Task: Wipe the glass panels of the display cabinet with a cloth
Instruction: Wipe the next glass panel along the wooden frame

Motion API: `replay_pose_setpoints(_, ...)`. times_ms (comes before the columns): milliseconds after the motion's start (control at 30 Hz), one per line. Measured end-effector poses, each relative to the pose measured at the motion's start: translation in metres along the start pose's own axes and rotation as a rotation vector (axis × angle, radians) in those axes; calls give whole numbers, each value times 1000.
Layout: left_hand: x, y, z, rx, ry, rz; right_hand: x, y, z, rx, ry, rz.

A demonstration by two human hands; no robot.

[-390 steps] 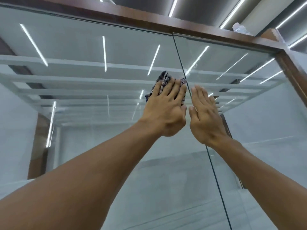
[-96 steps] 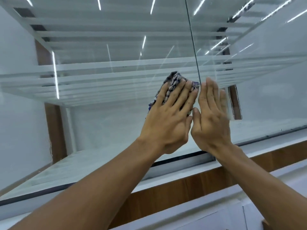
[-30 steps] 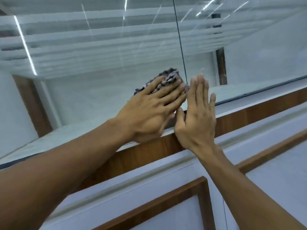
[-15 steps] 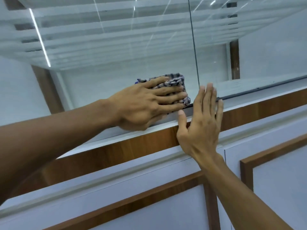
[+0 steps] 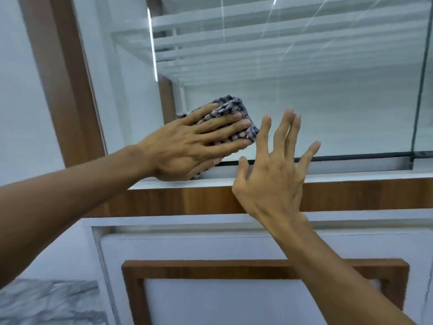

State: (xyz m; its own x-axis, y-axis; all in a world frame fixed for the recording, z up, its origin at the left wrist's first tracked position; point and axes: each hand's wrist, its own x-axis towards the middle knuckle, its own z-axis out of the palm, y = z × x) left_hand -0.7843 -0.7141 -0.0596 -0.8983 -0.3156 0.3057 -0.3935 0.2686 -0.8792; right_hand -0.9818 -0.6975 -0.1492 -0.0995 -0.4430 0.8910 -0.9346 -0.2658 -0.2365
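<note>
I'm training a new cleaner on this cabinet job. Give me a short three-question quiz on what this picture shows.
1. True or false: the left hand presses the cloth flat against the glass.
2. Where on the glass is the cloth? A) top edge B) lower left corner C) centre
3. Fill in: the right hand, fingers spread, holds ____.
Key: 1 true; 2 B; 3 nothing.
</note>
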Motion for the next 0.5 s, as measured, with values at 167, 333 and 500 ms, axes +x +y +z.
replay_pose_setpoints(167, -58, -15, 3, 0, -60, -136, 4, -59, 14, -8, -59, -84)
replay_pose_setpoints(333, -103, -20, 4, 1, -106, -296, 2, -88, 24, 34, -80, -138)
replay_pose_setpoints(500, -115, -5, 9, -107, -35, -634, 2, -93, 26, 77, -82, -222)
